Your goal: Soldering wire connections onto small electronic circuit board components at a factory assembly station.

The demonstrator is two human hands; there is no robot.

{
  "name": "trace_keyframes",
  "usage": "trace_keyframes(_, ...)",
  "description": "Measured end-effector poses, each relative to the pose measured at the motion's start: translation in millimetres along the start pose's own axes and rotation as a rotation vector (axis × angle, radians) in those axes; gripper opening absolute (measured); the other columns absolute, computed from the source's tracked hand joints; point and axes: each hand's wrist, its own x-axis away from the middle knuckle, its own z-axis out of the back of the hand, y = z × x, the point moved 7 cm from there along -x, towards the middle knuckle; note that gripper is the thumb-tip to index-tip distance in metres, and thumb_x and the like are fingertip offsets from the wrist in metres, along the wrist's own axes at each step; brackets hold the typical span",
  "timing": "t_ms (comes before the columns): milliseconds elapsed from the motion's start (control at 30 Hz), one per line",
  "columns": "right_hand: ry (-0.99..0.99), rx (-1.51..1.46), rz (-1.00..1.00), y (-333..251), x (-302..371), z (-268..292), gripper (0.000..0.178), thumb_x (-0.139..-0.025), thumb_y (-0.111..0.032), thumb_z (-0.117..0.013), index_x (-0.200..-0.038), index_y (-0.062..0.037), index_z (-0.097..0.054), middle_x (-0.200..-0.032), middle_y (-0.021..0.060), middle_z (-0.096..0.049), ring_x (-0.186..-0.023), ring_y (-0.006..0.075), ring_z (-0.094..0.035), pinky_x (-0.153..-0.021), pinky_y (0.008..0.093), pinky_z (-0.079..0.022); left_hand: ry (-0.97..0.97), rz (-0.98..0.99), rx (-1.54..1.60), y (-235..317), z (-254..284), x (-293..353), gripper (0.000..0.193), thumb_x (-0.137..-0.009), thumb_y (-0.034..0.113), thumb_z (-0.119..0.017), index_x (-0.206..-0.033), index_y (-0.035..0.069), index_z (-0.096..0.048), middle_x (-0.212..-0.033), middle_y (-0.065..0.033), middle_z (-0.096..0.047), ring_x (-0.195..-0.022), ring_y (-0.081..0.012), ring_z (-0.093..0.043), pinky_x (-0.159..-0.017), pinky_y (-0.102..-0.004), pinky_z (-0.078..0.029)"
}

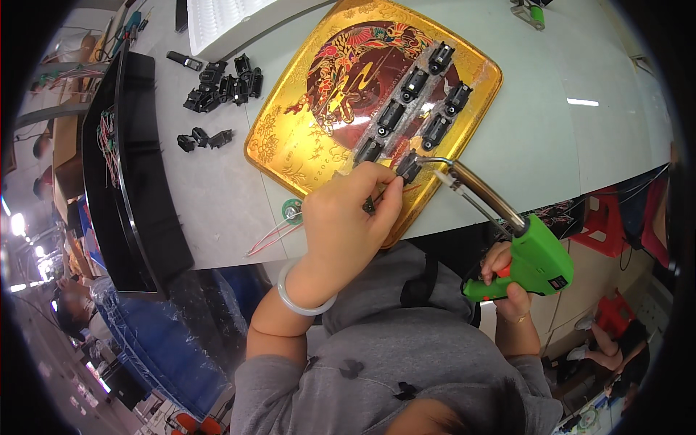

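Note:
My left hand (351, 206), a pale bangle on its wrist, is closed in a pinch over the near edge of a gold tray (279, 138). Between thumb and forefinger a bit of a small black part (371, 206) shows, mostly hidden. The fingertips meet beside a black plastic housing (408, 169) on the tray. Wrapped round the handle of a green soldering gun (540, 257) is my right hand (507, 281), below the table's edge. The gun's bent metal tip (435, 161) reaches over that housing. Further black housings (390, 117) stand in two rows on clear tape.
Loose black housings (217, 87) lie left of the tray. A small green round part (291, 210) with red and white wires is by my left wrist. A black bin (141, 174) holds wires at the far left. White foam (246, 22) stands at the back.

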Motion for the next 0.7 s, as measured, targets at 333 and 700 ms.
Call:
trace_keyframes(333,0.016,-0.110,0.081,-3.3,2.5,13.3,0.055,-0.073,-0.044,-0.058,-0.096,0.0042,-0.051,-0.087,0.0193,-0.053,-0.064,0.0134,-0.047,-0.055,0.0221,-0.038,-0.005,-0.005,0.002,-2.3,0.8,-1.2,0.007,-0.070,0.009,-0.064,-0.070,0.005,-0.058,-0.053,-0.0072,-0.054,-0.044,-0.0194,-0.053,-0.041,-0.0275,-0.039)
trace_keyframes(700,0.048,-0.253,0.046,-0.1,2.5,18.0,0.061,-0.068,-0.044,-0.058,-0.100,0.0073,-0.050,-0.087,0.0224,-0.052,-0.059,0.0152,-0.049,-0.051,0.0220,-0.039,-0.003,-0.003,-0.001,0.0,0.5,-0.2,0.007,-0.070,0.010,-0.064,-0.070,0.006,-0.058,-0.053,-0.0064,-0.054,-0.043,-0.0184,-0.053,-0.040,-0.0272,-0.038)
